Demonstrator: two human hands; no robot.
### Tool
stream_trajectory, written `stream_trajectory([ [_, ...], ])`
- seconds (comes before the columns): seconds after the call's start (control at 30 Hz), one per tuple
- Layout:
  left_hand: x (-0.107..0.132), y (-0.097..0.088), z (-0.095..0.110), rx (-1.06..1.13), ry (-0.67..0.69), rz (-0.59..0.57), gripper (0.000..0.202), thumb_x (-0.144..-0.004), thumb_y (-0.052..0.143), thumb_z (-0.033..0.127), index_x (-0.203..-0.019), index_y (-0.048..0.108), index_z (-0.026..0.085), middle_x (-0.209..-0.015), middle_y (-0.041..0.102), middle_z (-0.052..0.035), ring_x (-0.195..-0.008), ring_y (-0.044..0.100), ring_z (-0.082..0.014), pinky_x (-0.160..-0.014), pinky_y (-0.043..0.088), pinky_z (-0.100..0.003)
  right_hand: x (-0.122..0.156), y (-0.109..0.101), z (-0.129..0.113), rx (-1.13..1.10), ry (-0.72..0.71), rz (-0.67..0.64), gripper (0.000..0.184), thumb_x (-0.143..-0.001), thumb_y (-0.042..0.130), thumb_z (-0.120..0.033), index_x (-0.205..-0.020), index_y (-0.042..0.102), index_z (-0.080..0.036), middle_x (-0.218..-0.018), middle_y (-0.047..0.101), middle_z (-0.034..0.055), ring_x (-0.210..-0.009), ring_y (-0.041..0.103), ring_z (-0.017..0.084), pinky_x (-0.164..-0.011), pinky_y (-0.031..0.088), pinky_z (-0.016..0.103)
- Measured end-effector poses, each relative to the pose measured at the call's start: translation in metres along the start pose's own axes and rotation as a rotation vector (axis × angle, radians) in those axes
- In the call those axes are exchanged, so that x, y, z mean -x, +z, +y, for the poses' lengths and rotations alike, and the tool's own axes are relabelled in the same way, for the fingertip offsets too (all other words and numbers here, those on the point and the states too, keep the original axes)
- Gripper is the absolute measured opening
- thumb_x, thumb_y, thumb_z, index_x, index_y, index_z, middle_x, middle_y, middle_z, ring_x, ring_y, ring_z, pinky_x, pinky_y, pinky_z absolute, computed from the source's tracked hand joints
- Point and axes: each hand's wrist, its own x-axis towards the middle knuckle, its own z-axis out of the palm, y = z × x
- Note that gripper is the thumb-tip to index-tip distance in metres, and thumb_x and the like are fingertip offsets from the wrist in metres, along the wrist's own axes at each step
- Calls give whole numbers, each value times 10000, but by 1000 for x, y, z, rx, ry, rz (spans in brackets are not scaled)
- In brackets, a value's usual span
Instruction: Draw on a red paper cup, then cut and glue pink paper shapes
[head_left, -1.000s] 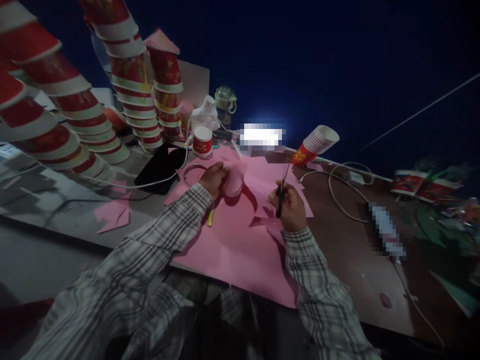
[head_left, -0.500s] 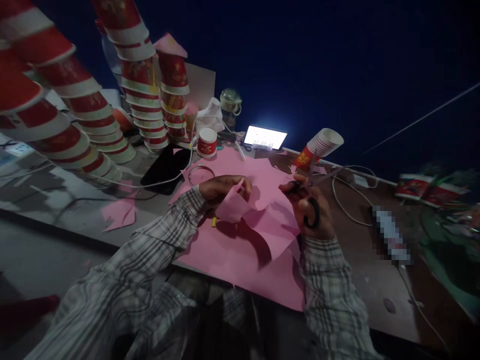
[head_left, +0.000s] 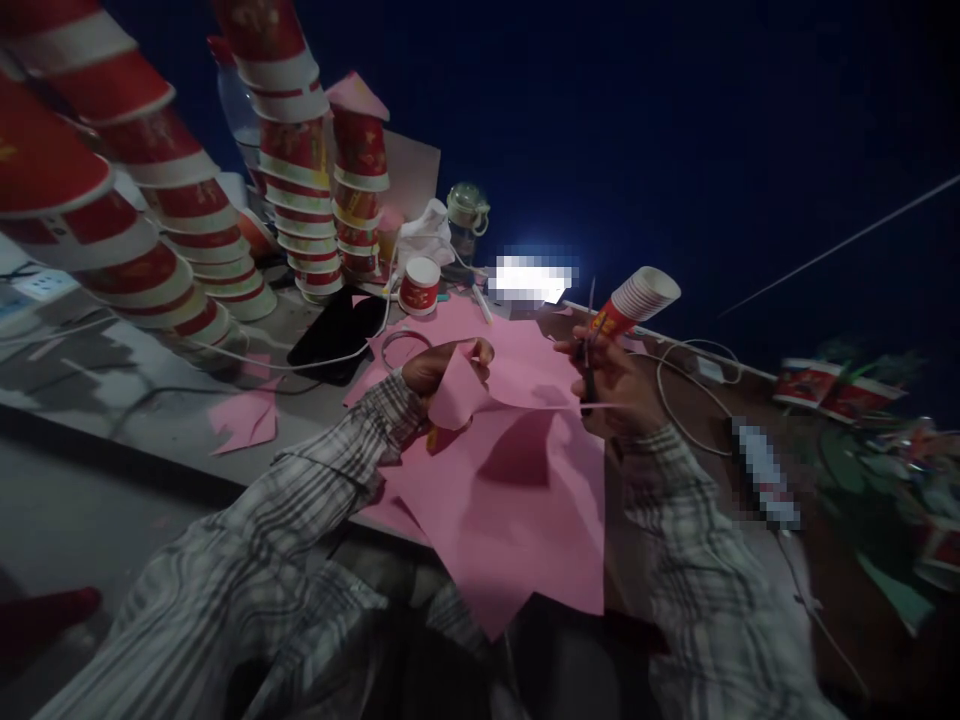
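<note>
My left hand (head_left: 439, 365) is closed on the upper left edge of a pink paper sheet (head_left: 510, 480), pinching it and lifting it off the table. The sheet hangs over the near table edge. My right hand (head_left: 611, 385) grips dark scissors (head_left: 589, 345) at the sheet's right edge, blades pointing up. More pink paper (head_left: 525, 345) lies flat under the lifted sheet. A yellow marker (head_left: 433, 437) lies below my left hand.
Tall leaning stacks of red and white paper cups (head_left: 172, 220) fill the left. A single cup (head_left: 418, 286), a black phone (head_left: 337, 325), a tape ring (head_left: 401, 345), a tilted cup stack (head_left: 634, 297), white cables (head_left: 690, 400) and a pink scrap (head_left: 244, 420) lie around.
The pink sheet has been lifted and pulled toward the near edge. My right hand brought the scissors in to the sheet's right edge and turned the blades upward.
</note>
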Motion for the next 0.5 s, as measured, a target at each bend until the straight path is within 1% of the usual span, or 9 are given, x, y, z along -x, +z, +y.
stream_trajectory([
  [0.07,-5,-5,-1,-3,-9,50,174,-751,700,224,-821,561,145,-548,541,31,-435,510,-108,-425,446,-201,-4,12,15,-95,0,-7,589,-595,861,-403,-1131,636,-313,-971,738,4,-959,687,195,-909,550,392],
  [0.13,-13,-11,-2,11,3,146,140,-769,688,204,-860,598,146,-597,607,5,-467,567,-128,-470,478,-228,-4,17,24,-180,7,15,522,-626,820,-469,-1089,653,-293,-839,718,-11,-852,688,183,-870,558,384],
  [0.2,-23,-18,-3,38,51,263,94,-803,653,187,-883,629,144,-651,655,-21,-542,630,-154,-530,505,-251,-1,11,29,-219,27,101,470,-686,737,-558,-1049,668,-268,-782,683,-5,-798,675,183,-815,563,377],
  [0.23,-27,-22,-4,39,64,328,59,-822,627,182,-860,635,137,-663,669,-34,-564,643,-159,-552,512,-259,1,6,31,-216,48,170,455,-723,675,-609,-1016,676,-261,-786,672,6,-783,667,185,-767,563,366],
  [0.27,-30,-24,-4,31,59,383,72,-847,598,191,-839,639,132,-669,677,-46,-575,649,-164,-565,516,-266,4,-1,32,-212,50,216,467,-765,595,-665,-987,678,-263,-826,674,22,-808,664,189,-752,559,358],
  [0.3,-33,-26,-5,26,44,426,119,-870,574,208,-814,639,127,-671,681,-57,-576,648,-165,-568,517,-269,7,-7,32,-207,52,239,481,-794,537,-699,-968,677,-274,-867,678,32,-861,664,197,-772,556,358],
  [0.33,-35,-28,-5,24,30,459,158,-888,559,226,-797,637,124,-678,684,-64,-581,648,-163,-578,521,-271,11,-13,32,-226,27,299,481,-798,511,-725,-922,679,-292,-855,672,34,-862,659,202,-764,553,356],
  [0.43,-37,-31,-7,7,25,478,169,-881,611,280,-830,644,122,-730,693,-64,-638,658,-161,-638,536,-276,21,-21,34,-309,37,241,464,-746,570,-750,-866,658,-310,-887,661,17,-870,649,193,-788,563,373],
  [0.5,-36,-33,-9,-27,46,474,176,-788,730,249,-879,644,127,-738,687,-42,-661,659,-160,-669,535,-279,25,-18,38,-283,36,219,448,-691,645,-732,-812,631,-301,-844,649,-6,-814,646,179,-759,578,371],
])
